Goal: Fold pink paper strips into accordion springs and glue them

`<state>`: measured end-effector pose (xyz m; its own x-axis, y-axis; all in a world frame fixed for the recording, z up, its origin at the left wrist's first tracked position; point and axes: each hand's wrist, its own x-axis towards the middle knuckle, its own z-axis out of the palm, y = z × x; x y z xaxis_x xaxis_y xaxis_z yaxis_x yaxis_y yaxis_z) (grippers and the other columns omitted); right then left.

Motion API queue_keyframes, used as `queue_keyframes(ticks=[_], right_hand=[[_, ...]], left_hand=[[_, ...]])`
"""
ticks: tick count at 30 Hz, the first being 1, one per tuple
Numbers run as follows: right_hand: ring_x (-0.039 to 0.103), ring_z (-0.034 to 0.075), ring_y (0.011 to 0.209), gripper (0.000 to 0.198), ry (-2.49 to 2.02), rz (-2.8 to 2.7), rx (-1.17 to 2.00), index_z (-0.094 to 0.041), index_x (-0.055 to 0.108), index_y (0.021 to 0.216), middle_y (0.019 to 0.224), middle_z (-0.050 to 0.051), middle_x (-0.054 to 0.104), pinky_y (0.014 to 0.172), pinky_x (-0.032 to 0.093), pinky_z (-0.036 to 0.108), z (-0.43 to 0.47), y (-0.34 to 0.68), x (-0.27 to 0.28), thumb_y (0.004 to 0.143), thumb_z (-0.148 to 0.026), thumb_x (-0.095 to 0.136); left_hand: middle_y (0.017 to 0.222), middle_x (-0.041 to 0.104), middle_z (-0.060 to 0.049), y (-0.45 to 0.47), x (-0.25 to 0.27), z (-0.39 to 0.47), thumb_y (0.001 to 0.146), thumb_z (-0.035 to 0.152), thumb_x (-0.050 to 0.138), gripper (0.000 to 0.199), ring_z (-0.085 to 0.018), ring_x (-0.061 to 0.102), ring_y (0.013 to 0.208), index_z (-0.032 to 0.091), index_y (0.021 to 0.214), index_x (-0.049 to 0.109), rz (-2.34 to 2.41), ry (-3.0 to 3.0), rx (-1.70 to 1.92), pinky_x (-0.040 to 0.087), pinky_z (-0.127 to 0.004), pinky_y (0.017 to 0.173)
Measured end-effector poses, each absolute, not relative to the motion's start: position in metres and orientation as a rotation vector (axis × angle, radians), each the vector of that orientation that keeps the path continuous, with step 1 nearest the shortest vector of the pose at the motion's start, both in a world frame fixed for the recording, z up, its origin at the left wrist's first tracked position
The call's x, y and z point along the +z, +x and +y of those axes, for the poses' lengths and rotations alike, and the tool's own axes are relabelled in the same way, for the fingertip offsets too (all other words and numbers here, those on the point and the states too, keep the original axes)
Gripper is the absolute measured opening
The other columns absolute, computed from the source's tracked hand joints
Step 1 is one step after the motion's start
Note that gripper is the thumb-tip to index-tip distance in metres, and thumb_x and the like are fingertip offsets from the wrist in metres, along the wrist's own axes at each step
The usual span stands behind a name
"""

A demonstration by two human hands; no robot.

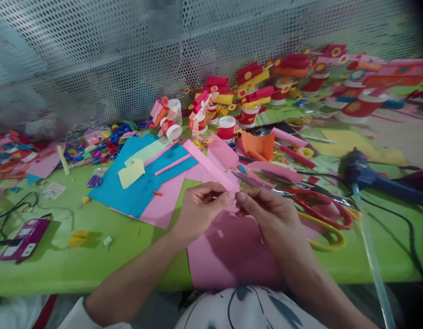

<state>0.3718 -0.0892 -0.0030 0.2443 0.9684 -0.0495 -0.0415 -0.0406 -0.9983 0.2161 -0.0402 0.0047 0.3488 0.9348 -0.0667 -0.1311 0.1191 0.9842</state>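
Observation:
A long pink paper strip (211, 165) slants up and to the left from my fingertips. My left hand (202, 208) pinches its near end between thumb and forefinger. Right beside it, my right hand (275, 212) is closed in a pinch at the same end, the fingertips of both hands almost touching. The exact fold or grip there is too small to make out. Under my hands lies a large pink sheet (228, 256). Close to my right wrist are scissors with red handles (329, 208) and scissors with yellow handles (331, 237).
Blue sheets (111, 187) lie left of my hands. A blue glue gun (386, 178) with a clear glue stick (372, 256) is at the right, its cable nearby. Decorated paper cups (227, 129) stand along the back by a perforated metal screen (122, 59). A purple power strip (28, 240) sits left.

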Motion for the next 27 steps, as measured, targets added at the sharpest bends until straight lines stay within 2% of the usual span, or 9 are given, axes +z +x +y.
queue_keyframes(ticks=[2,6,10,15,22,27], right_hand=[[0.062,0.012,0.06,0.023,-1.318,-0.999,1.065,-0.023,0.073,0.076,0.065,-0.001,0.067,0.058,0.05,0.023,-0.09,0.373,-0.004,0.082,-0.045,0.079],[0.06,0.011,0.063,0.02,-1.292,-1.088,1.08,-0.023,0.073,0.079,0.069,-0.002,0.066,0.059,0.048,0.022,-0.09,0.375,-0.007,0.085,-0.042,0.077],[0.059,0.012,0.063,0.018,-1.267,-1.151,1.125,-0.022,0.073,0.081,0.068,-0.001,0.065,0.059,0.046,0.023,-0.09,0.376,-0.009,0.083,-0.039,0.079],[0.057,0.012,0.062,0.022,-1.283,-1.14,1.093,-0.02,0.072,0.076,0.066,-0.001,0.064,0.057,0.044,0.023,-0.092,0.373,-0.004,0.08,-0.04,0.081],[0.054,0.012,0.059,0.031,-1.378,-1.055,1.132,-0.018,0.072,0.077,0.067,0.001,0.065,0.05,0.041,0.022,-0.093,0.373,0.0,0.079,-0.048,0.079],[0.06,0.013,0.062,0.028,-1.315,-1.06,1.118,-0.02,0.075,0.077,0.07,0.001,0.07,0.055,0.048,0.023,-0.088,0.377,-0.002,0.076,-0.047,0.08]], left_hand=[[0.065,0.068,0.001,0.213,0.003,-0.034,0.075,0.022,0.074,0.006,-0.01,0.059,0.059,0.017,0.077,0.077,0.807,0.997,0.872,0.052,-0.023,0.064],[0.072,0.073,-0.004,0.209,-0.002,-0.022,0.075,0.028,0.077,0.014,-0.012,0.067,0.068,0.014,0.075,0.077,0.74,0.673,0.713,0.054,-0.023,0.069],[0.067,0.072,-0.002,0.206,-0.005,-0.019,0.065,0.025,0.091,0.021,-0.01,0.065,0.061,0.014,0.076,0.076,0.742,0.696,0.632,0.053,-0.022,0.065],[0.064,0.07,-0.001,0.206,-0.004,-0.021,0.06,0.03,0.095,0.028,-0.011,0.063,0.058,0.014,0.072,0.075,0.758,0.752,0.603,0.052,-0.024,0.062],[0.074,0.072,-0.002,0.207,-0.001,-0.022,0.072,0.037,0.088,0.025,-0.011,0.064,0.069,0.016,0.08,0.078,0.775,1.012,0.709,0.051,-0.025,0.073],[0.086,0.075,-0.004,0.208,0.004,-0.027,0.086,0.039,0.074,0.021,-0.015,0.066,0.08,0.019,0.086,0.078,0.816,1.445,0.8,0.05,-0.026,0.075]])
